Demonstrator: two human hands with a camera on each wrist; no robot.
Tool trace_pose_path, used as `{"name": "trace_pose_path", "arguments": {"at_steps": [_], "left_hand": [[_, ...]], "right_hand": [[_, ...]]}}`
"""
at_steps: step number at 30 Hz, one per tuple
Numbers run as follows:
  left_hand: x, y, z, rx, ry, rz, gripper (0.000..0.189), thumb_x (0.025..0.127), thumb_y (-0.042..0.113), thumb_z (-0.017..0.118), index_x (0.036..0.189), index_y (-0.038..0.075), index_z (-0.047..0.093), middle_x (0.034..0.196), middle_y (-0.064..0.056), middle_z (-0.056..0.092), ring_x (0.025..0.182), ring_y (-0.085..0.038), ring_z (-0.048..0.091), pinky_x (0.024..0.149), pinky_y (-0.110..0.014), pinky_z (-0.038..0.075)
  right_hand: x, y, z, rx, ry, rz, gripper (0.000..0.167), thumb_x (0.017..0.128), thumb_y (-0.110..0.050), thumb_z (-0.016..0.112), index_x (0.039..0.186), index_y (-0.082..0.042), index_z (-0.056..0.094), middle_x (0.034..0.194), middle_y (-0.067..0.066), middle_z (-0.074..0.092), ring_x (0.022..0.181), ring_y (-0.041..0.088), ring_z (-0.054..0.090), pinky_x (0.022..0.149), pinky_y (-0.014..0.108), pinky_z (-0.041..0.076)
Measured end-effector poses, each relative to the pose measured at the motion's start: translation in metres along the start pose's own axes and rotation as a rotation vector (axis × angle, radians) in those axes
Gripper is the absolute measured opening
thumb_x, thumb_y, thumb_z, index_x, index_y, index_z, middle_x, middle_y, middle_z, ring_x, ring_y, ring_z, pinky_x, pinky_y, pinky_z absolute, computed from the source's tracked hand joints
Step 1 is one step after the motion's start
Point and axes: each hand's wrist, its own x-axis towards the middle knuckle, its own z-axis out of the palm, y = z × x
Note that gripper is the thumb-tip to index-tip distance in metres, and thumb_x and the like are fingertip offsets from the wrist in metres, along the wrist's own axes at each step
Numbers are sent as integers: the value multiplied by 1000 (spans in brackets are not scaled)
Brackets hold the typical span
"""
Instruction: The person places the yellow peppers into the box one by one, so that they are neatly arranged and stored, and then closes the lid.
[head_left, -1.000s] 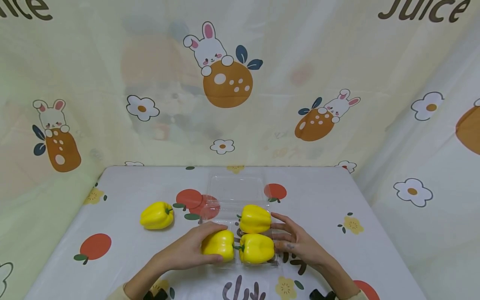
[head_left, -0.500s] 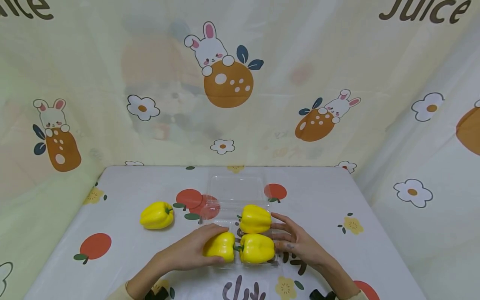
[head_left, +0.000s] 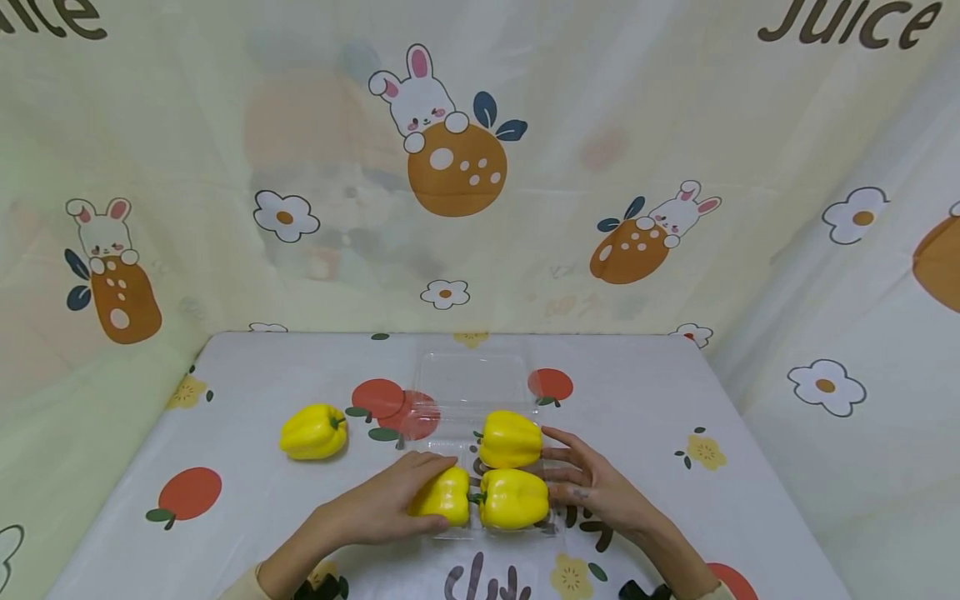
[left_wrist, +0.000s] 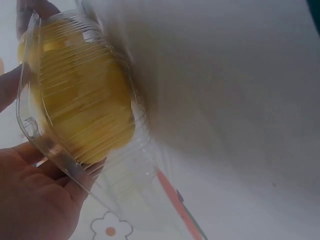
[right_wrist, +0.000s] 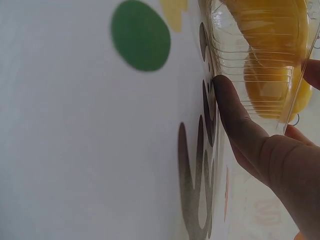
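Note:
In the head view, my left hand (head_left: 378, 502) holds a yellow bell pepper (head_left: 444, 497), thumb in front and fingers behind, at the left side of a clear plastic box (head_left: 453, 533). Two more yellow peppers lie in the box at the right: a front one (head_left: 515, 498) and a rear one (head_left: 511, 439). Spread, nearly straight fingers of my right hand (head_left: 592, 479) touch the box's right end. The right wrist view shows a finger of that hand (right_wrist: 285, 155) low along the ribbed outer wall. The box's lid (head_left: 474, 375) lies back, unfolded.
Another yellow bell pepper (head_left: 313, 432) lies on the table to the left of the box. Printed fruit and flowers cover the white tablecloth (head_left: 247, 533). A patterned curtain (head_left: 337, 275) hangs behind the table.
My left hand has shifted slightly to the right and toward the front with the pepper, which sits nearer the front right pepper. The right hand stays put.

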Motion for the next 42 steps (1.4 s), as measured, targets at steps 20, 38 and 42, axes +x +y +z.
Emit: {"name": "trace_pose_path", "arguments": {"at_steps": [20, 38, 42], "left_hand": [[-5, -8, -5, -220, 196, 114, 61, 98, 28, 76, 153, 28, 51, 155, 3, 58, 138, -28, 61, 114, -48, 52], [-32, -43, -45, -62, 557, 168, 62, 95, 12, 78, 149, 32, 55, 144, 8, 63, 126, -12, 60, 100, -41, 60], [-36, -55, -51, -32, 602, 105, 61, 93, 8, 79, 147, 27, 58, 139, 5, 66, 123, -14, 63, 100, -48, 61]], "right_hand": [[0, 1, -1, -4, -3, -1, 82, 104, -20, 68, 170, -19, 19, 165, 32, 34, 143, 48, 53, 106, 50, 59], [1, 2, -2, 3, -10, -7, 81, 104, -21, 67, 170, -20, 19, 165, 32, 34, 143, 49, 53, 107, 52, 58], [0, 3, -2, -1, -8, -7, 81, 104, -22, 67, 170, -20, 19, 165, 32, 34, 143, 49, 53, 107, 52, 58]]}}
